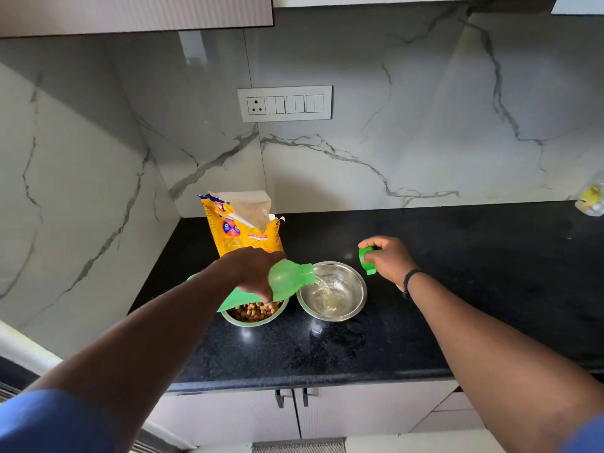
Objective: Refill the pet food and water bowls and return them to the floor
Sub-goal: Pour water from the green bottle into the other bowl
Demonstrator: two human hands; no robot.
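My left hand [253, 273] grips a green plastic bottle [287, 279], tipped on its side with its mouth over a steel water bowl [354, 305]. Water streams from the bottle into that bowl, which holds a shallow pool. Just left of it stands a second steel bowl [253, 322] filled with brown kibble, partly hidden under the bottle. My right hand [387, 261] rests on the black counter to the right of the water bowl, closed around the green bottle cap [366, 258]. An open yellow pet food bag [240, 223] stands upright behind the bowls.
The black granite counter [457, 289] runs to the right, ending at a marble wall on the left. A switch panel [284, 103] is on the back wall. A clear bag with something yellow [591, 199] lies at the far right. Cabinet doors [294, 413] sit below.
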